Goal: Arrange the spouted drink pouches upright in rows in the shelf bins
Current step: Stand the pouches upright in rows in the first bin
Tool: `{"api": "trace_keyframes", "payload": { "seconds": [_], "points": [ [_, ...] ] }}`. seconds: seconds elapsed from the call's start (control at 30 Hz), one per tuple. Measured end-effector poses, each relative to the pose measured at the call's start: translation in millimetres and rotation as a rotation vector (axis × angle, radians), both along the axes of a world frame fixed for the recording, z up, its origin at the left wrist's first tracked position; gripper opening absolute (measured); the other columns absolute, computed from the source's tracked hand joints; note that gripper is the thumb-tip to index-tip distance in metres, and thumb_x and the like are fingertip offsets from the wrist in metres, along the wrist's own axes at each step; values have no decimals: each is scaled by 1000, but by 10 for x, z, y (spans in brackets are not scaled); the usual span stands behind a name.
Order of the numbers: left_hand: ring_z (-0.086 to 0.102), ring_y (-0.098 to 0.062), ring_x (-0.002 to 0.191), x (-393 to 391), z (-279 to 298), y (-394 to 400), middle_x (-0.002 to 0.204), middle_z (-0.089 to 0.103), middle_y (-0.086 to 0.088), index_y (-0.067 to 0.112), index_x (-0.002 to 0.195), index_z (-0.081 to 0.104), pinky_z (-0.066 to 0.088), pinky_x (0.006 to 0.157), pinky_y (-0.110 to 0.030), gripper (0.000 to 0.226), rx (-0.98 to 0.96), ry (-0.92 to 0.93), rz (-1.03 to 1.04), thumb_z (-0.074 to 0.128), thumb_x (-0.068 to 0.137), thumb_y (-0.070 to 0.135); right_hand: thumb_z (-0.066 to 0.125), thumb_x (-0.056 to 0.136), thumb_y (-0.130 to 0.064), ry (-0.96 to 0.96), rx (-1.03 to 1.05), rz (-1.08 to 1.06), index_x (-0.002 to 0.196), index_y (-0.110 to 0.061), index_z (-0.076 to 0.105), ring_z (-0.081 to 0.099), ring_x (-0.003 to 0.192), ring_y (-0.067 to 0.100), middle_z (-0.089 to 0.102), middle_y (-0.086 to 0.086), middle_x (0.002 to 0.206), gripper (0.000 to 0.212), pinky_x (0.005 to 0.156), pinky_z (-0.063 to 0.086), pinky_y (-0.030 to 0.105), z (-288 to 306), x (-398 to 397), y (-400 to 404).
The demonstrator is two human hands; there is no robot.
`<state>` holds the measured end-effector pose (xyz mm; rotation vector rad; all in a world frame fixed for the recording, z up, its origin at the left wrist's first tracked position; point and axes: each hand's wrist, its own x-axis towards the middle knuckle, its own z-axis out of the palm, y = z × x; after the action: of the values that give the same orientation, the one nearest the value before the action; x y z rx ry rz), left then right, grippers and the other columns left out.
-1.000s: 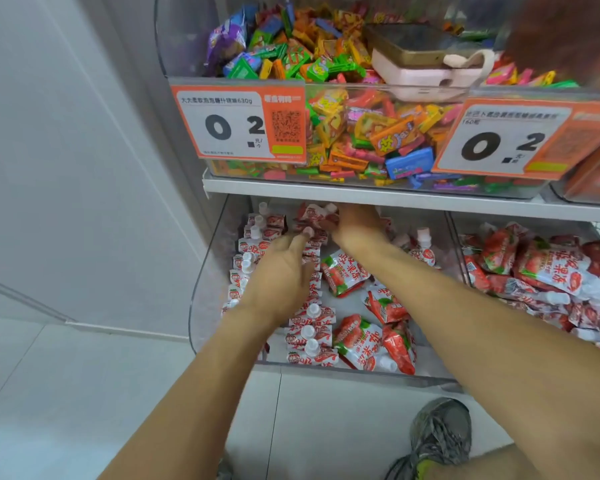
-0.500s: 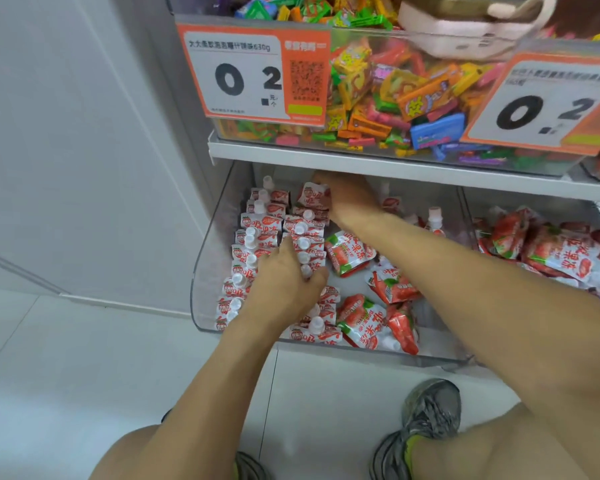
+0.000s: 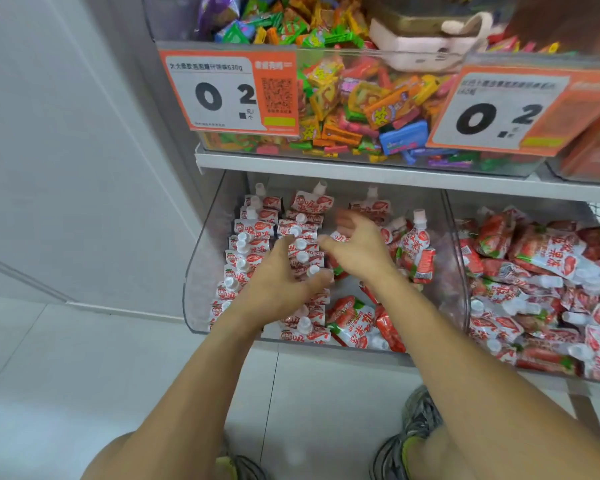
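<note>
The clear bin point(image 3: 201, 271) on the low shelf has curved walls left and right, and the white shelf board point(image 3: 361, 171) hangs close above its far half, so the hands reach in from the near, open top. Inside it, drink pouches point(image 3: 253, 233) stand upright in two rows along the left side, caps up, while loose pouches point(image 3: 352, 320) lie flat on the bin floor to the right (one more leans upright by the right wall). The left hand point(image 3: 278, 285) lies palm down on the second row, fingers straight and pointing far, thumb out to the right beside a cap; it presses rather than grips. The right hand point(image 3: 361, 247) hovers just right of it, fingers loosely spread and blurred, and whether it holds anything cannot be told. A second bin point(image 3: 458, 271) to the right holds a jumbled heap of the same pouches. Above, a candy bin point(image 3: 326, 98) carries two orange price tags point(image 3: 229, 91). Pale floor tiles point(image 3: 84, 358) and a grey sneaker point(image 3: 409, 431) sit near.
</note>
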<state>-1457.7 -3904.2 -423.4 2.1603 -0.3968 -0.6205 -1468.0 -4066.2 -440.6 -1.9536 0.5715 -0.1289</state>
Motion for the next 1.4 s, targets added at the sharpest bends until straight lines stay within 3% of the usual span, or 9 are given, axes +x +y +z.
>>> {"api": "trace_keyframes", "payload": {
  "seconds": [0.17,0.27,0.4,0.6,0.9,1.07,1.17,1.27,1.4],
  "points": [
    [52,-24,123,257,129,-29,139,51,-7,15,145,31,43,103,-38,63,64,-187,88,60,92,34,74,88,-23,38,135,26,129,-15,61,62,110,14,67,-2,123,43,97,47,29,18,91,-94],
    [58,-22,102,521,193,-158,123,60,-9,12,132,46,44,81,-29,40,82,-137,65,54,94,18,72,88,-23,-16,193,-21,103,-27,70,65,102,14,70,-12,100,15,99,51,36,-29,166,-87],
    [61,-26,96,762,112,-317,101,65,-8,12,112,58,43,77,-27,23,130,-38,24,58,90,21,57,89,0,13,223,71,112,-22,67,62,105,19,68,-5,104,34,91,49,30,-51,237,-83],
    [61,-24,98,856,60,-465,102,65,-3,17,107,56,51,91,-35,37,186,-67,-42,73,80,35,60,85,-7,13,280,93,128,-27,57,63,111,20,68,-1,118,47,87,54,31,-103,370,-83],
    [61,-26,104,895,46,-405,108,67,-6,17,116,60,50,96,-42,40,142,14,-36,67,80,33,51,85,1,-53,381,39,92,-46,67,68,103,34,74,-3,103,50,91,53,57,-97,371,-121],
    [63,-22,105,876,108,-312,113,69,-5,11,123,61,50,91,-30,36,1,28,12,66,88,6,50,85,7,-54,350,57,110,-37,61,65,102,21,71,-2,109,51,81,56,35,-85,345,-131],
    [64,-16,98,858,142,-295,108,68,-1,10,121,62,51,79,-17,36,-124,7,96,67,86,2,52,80,10,-95,364,6,110,-29,69,67,105,24,72,-6,103,51,91,55,43,-98,368,-145],
    [63,-17,98,869,96,-336,109,68,0,15,121,62,50,84,-26,33,-80,-22,75,67,89,10,55,80,6,-124,354,-6,98,-32,70,67,104,19,72,-7,104,44,97,54,43,-72,391,-129],
    [52,-22,89,897,42,-436,97,60,-6,12,107,58,44,78,-31,15,115,-40,27,55,93,15,54,91,2,-22,285,116,138,-28,50,52,102,12,54,-15,112,56,92,46,31,-35,360,-156]
  ]
}}
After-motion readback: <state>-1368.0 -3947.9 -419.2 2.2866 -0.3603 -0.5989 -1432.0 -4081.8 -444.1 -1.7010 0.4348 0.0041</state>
